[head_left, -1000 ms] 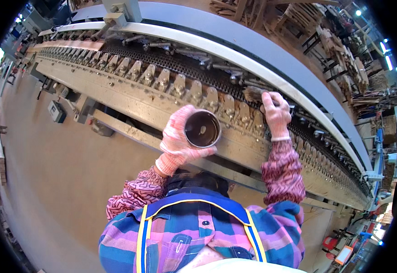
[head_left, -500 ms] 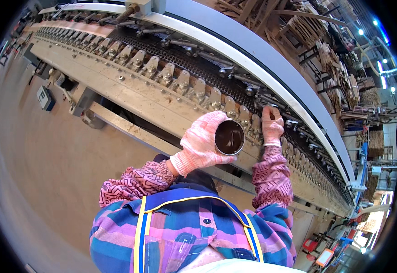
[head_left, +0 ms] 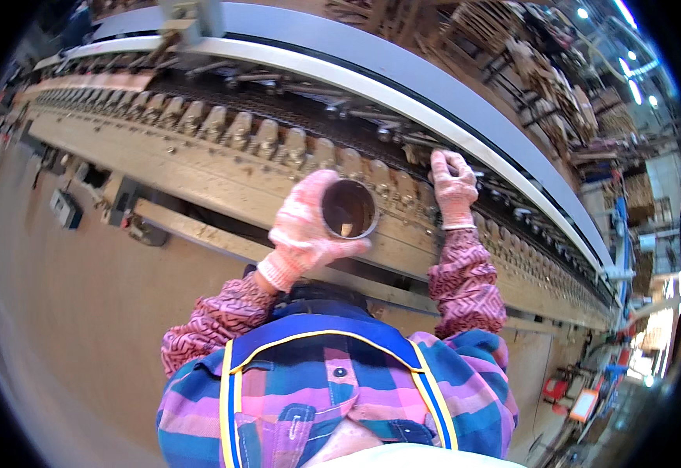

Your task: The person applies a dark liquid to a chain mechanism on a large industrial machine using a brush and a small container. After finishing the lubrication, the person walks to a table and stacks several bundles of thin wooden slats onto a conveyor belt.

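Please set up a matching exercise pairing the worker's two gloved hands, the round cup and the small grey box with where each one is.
Things:
1. left hand
2. right hand
3. round cup
4. small grey box

Places:
a. on the floor side, far to the person's left
b. wrapped around the cup
c. up on the long machine's row of parts
d. held in front of the machine, open mouth facing the camera

Pairs: 1-b, 2-c, 3-d, 4-a
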### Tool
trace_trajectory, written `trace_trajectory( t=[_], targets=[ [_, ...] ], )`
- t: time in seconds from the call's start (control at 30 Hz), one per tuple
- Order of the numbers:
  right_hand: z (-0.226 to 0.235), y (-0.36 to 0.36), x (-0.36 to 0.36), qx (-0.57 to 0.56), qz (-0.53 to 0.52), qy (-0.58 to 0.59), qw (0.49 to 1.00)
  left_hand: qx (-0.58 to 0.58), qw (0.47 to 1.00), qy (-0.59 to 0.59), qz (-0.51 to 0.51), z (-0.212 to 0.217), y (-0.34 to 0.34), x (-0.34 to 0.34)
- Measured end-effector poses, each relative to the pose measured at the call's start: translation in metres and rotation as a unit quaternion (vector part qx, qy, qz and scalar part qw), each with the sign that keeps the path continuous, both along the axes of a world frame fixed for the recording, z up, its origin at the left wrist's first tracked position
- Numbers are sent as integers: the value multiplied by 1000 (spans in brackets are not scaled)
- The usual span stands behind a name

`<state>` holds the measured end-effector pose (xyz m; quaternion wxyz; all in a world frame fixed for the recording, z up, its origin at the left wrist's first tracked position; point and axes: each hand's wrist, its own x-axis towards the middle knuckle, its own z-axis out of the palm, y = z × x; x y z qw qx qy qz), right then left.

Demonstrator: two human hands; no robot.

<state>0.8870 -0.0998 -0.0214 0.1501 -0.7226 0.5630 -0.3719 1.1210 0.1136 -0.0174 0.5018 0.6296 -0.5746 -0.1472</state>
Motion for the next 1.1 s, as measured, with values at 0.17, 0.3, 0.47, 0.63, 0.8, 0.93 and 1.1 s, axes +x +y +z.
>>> trace_trajectory(
  t=[0.17, 0.3, 0.47, 0.63, 0.8, 0.93, 1.1],
  targets=[
    [-50, -6, -9, 72, -40, 28, 996, 34, 997, 70, -17, -4, -4, -8],
    [-9, 10, -14, 26, -21, 4, 999, 40, 996, 81, -16, -7, -2, -5],
    [-47, 7, -22, -66, -69, 283, 954, 12, 999, 47, -18, 0, -8, -10],
    [-11, 21, -18, -58, -48, -19, 997, 12, 997, 70, -24, -7, -7, -5],
    [-46, 10, -14, -7, -51, 127, 991, 17, 997, 68, -34, -4, -11, -9],
    [-60, 0, -40, 41, -71, 57, 995, 10, 998, 45, -32, -3, -5, -6],
    [-9, 45, -77, 3, -73, -150, 986, 15, 998, 60, -12, -7, 2, 1]
  ],
)
